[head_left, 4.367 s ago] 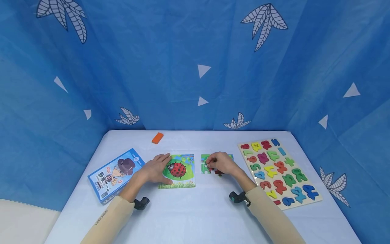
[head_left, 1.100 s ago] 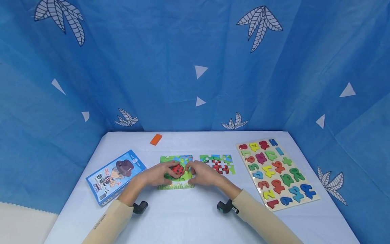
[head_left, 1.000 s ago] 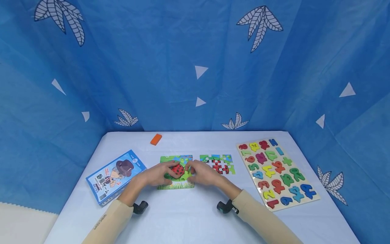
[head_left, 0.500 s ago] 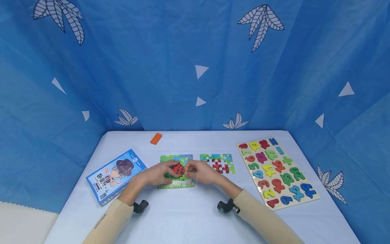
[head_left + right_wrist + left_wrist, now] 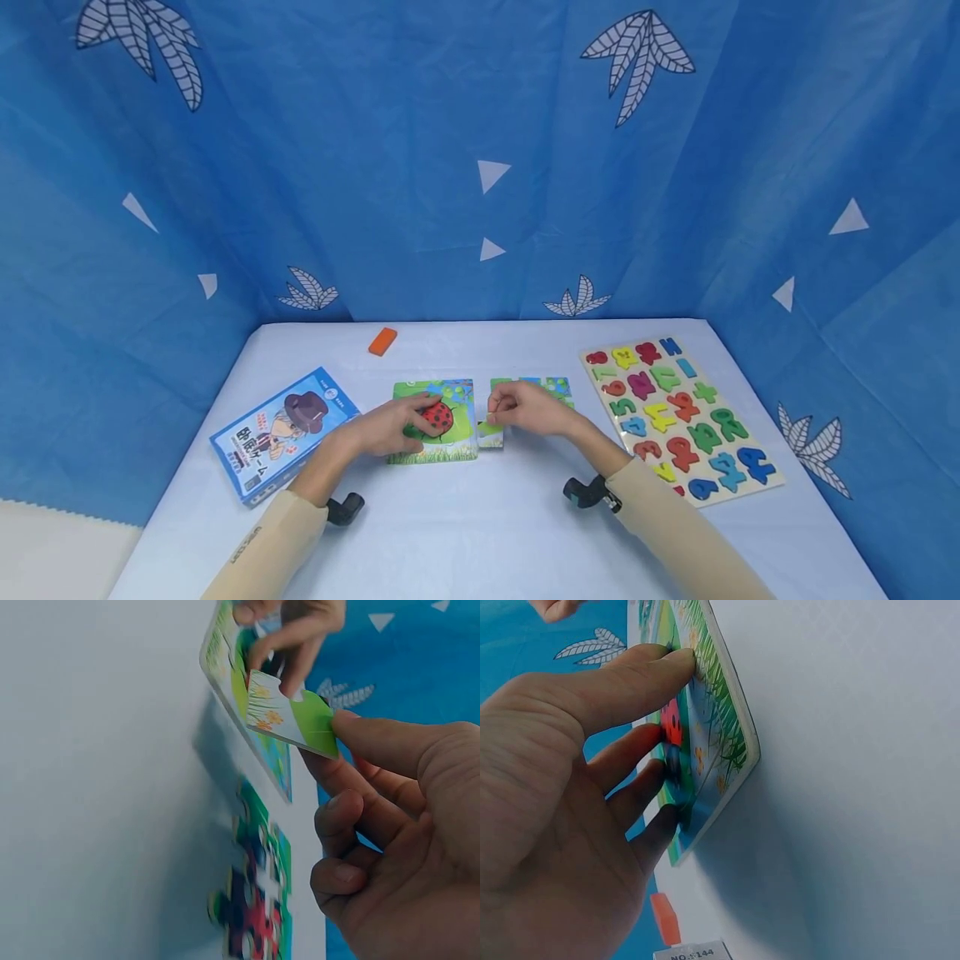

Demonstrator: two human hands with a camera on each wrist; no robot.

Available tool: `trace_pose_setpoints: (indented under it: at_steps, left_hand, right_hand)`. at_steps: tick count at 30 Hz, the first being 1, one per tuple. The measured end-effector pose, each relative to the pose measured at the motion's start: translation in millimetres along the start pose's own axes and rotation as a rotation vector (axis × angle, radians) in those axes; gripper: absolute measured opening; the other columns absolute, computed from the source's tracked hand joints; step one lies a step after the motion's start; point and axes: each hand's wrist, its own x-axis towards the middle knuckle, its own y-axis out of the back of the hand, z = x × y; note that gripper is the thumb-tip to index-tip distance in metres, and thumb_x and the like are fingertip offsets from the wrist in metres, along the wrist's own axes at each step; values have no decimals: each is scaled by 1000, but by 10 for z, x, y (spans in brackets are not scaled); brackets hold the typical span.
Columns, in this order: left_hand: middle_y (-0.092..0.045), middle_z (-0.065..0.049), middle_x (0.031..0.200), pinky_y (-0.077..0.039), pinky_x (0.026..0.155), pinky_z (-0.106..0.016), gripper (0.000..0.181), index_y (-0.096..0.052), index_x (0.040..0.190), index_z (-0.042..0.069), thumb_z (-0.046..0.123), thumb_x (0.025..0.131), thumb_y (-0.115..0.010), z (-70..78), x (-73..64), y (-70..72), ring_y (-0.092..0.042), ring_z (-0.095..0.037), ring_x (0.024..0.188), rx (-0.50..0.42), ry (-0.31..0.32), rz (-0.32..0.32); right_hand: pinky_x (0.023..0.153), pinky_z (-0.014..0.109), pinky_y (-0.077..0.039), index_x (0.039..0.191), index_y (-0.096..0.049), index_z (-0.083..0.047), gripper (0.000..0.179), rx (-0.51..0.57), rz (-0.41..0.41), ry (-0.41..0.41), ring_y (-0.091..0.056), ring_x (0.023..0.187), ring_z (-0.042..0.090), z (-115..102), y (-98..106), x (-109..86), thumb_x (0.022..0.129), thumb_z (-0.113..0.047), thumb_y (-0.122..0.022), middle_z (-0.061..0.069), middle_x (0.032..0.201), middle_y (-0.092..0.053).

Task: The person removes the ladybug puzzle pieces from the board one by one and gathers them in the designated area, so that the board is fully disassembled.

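Note:
A square ladybug puzzle lies on the white table. My left hand rests on its left part, thumb and fingertips touching the picture. In the left wrist view the thumb presses near the grass edge, with the other fingers spread over the ladybug. My right hand is just right of the puzzle. Between thumb and forefinger it pinches a green and white puzzle piece with orange flowers, raised above the table in the right wrist view. Several joined puzzle pieces lie below that hand, partly hidden by it in the head view.
At the left stands a blue box with a cartoon figure. An orange block lies at the back. A wooden board with colourful numbers lies at the right. Blue cloth hangs behind the table.
My right hand has moved from the pieces to the puzzle's right edge, then back right, now with a flowered piece showing in its fingers. The left hand stays on the puzzle.

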Motion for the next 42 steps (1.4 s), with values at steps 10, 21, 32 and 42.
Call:
trace_pose_setpoints:
  at_steps: [10,21,32,42]
  left_hand:
    - [-30,-6,164,-28,117,-60,37,-74,124,24,14,89,-77,-9,-38,-19,-21,-35,153,-20,-17,-3]
    - [-31,-6,164,-30,116,-60,37,-74,125,25,14,89,-77,-15,-41,-22,-21,-34,153,-17,-19,7]
    - [-31,-6,164,-30,116,-60,38,-73,126,25,16,89,-77,-41,-34,-29,-21,-33,153,-13,-27,4]
    - [-30,-3,164,-27,117,-60,39,-73,126,29,17,89,-77,-74,-16,-28,-19,-31,154,-9,-21,4]
  right_hand:
    - [61,28,-44,94,-66,-14,12,-45,8,-135,-59,75,23,235,408,-313,93,-23,-74,-2,81,-69]
    - [67,30,-46,89,-68,-15,8,-155,25,-258,-56,75,19,458,639,-534,91,-18,-76,-1,77,-65]
    - [65,30,-43,87,-69,-15,8,-167,-40,-271,-54,74,20,531,731,-568,90,-17,-76,1,74,-60]
    - [68,32,-44,87,-68,-14,9,-177,-68,-280,-55,77,20,567,762,-543,90,-15,-76,1,78,-62]
